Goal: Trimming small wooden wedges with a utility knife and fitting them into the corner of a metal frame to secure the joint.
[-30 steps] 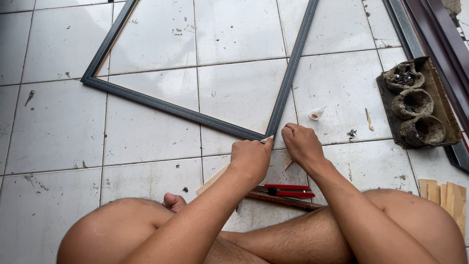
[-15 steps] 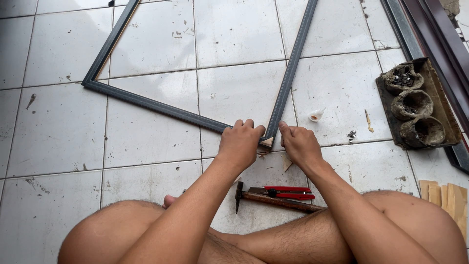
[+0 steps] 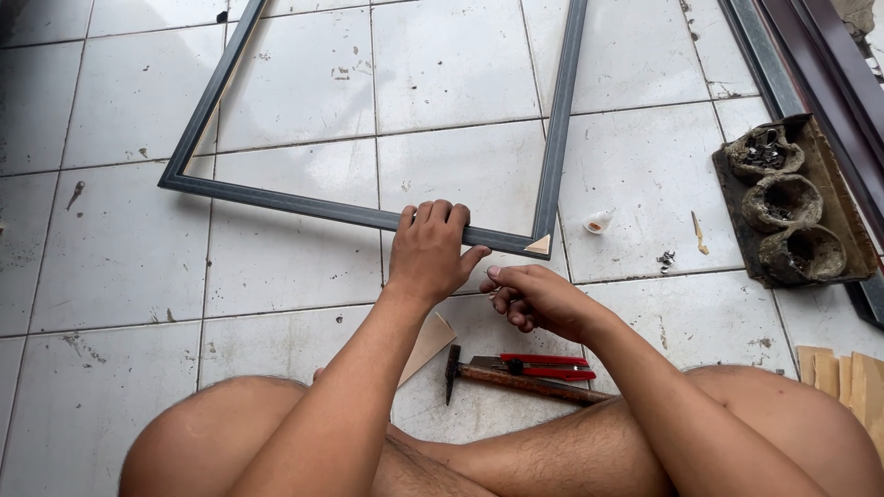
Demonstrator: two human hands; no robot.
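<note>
A dark grey rectangular frame [image 3: 304, 204] lies flat on the white tiled floor [image 3: 276, 267]. My left hand [image 3: 429, 250] grips its near rail, fingers curled over the top edge, just left of the near right corner. That corner [image 3: 539, 245] carries a small pale triangular wedge. My right hand [image 3: 534, 296] hovers just below that corner, fingers pinched together; what they pinch is too small to make out. A hammer [image 3: 516, 377] with a wooden handle lies in front of my crossed legs.
A red utility knife [image 3: 551, 366] lies beside the hammer. A pale triangular piece [image 3: 425, 345] sits under my left forearm. At the right stand a dark tray [image 3: 833, 207] with three cups of small hardware, loose nails [image 3: 665, 261], a small white cap [image 3: 598, 221] and wood pieces [image 3: 843, 373].
My left hand has slid left from the corner and now grips the near rail. My right hand has pulled back off the corner toward me, uncovering the pale wedge.
</note>
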